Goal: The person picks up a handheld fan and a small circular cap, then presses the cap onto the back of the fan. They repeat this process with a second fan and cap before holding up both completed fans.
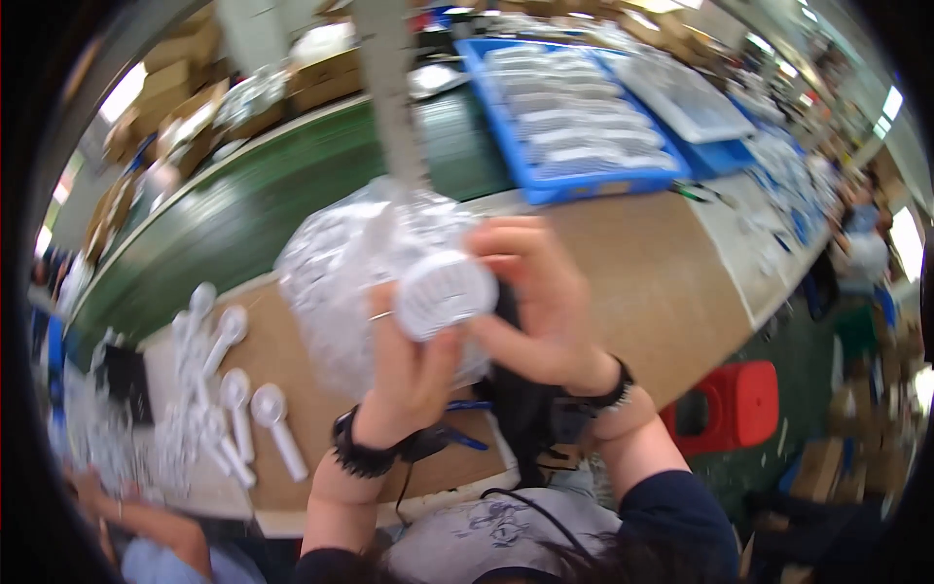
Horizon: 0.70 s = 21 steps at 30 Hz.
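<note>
In front of my chest, both hands hold a round white plastic disc with slot-like marks on its face [446, 295]. My left hand [404, 365] is closed on its lower left side, with the thumb along the lower edge. From the right, my right hand [545, 307] grips the disc between curved fingers and thumb. Motion blurs the fingers somewhat. Just behind my hands lies a clear plastic bag [326, 258] full of whitish parts. Several white long-handled pieces with round heads [279, 433] lie on the brown board to the left.
Beyond the bag are a green conveyor belt [263, 185] and a pale post [391, 88]. A blue crate [584, 193] holds rows of white parts. To the right stands a red stool [754, 404]. Another person's arm [161, 526] reaches in at lower left.
</note>
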### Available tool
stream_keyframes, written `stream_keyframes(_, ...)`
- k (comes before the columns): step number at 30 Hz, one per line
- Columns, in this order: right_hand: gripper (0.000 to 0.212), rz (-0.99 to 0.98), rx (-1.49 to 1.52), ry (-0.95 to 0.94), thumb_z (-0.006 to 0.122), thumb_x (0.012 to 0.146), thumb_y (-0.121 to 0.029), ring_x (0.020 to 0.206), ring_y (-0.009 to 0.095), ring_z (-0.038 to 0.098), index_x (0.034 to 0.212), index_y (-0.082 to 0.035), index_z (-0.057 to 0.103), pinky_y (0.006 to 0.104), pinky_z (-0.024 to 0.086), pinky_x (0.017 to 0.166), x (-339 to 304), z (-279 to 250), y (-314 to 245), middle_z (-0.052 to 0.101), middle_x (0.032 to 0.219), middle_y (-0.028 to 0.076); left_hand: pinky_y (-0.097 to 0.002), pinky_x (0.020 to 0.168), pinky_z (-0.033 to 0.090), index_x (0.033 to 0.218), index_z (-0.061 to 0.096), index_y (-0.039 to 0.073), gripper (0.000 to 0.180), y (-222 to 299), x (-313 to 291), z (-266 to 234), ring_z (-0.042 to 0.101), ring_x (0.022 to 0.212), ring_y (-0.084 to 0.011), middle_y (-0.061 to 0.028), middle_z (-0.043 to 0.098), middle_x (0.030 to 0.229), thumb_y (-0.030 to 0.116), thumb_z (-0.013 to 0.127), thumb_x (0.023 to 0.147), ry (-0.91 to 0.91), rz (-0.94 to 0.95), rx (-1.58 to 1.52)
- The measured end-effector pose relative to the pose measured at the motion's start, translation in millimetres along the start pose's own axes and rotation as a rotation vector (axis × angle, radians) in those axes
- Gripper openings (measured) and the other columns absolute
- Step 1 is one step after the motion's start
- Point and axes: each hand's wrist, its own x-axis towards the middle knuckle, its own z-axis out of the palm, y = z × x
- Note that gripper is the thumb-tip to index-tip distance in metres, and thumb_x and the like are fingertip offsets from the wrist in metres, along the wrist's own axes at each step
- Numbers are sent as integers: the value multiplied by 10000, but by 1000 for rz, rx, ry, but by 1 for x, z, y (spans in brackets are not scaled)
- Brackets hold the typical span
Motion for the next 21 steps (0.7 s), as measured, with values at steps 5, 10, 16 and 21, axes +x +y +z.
stream_keyframes(5, 555, 21, -30, -151, 654, 725, -170, 915, 165, 534, 1222, -23, 456, 286, 441, 726, -4, -6, 11, 551, 1035, 83, -273, 749, 428, 1376, 62, 22, 617, -34, -19, -1, 526, 863, -174, -116, 540, 1042, 313, 378, 932, 180, -166, -174)
stream_keyframes(10, 467, -1, 51, -33, 622, 720, -134, 857, 196, 541, 1152, -22, 485, 311, 450, 726, -9, -5, 6, 538, 978, 103, -273, 683, 424, 1326, 206, -30, 554, -16, -1, 20, 511, 839, -173, -125, 524, 1009, 327, 368, 935, 313, -114, -48)
stream_keyframes(16, 399, 0, 124, -28, 611, 696, -119, 833, 208, 525, 1064, -11, 500, 305, 444, 719, -8, 3, 4, 512, 925, 104, -263, 672, 434, 1310, 247, -32, 528, -16, 1, 6, 522, 853, -189, -155, 497, 1073, 322, 359, 934, 361, -177, 34)
stream_keyframes(21, 375, -17, 131, 5, 610, 682, -119, 823, 202, 518, 1027, -10, 510, 300, 442, 703, -8, 4, 10, 507, 917, 98, -265, 683, 447, 1309, 259, -21, 514, -21, 6, 4, 533, 885, -207, -172, 482, 1126, 319, 344, 934, 292, -206, 12)
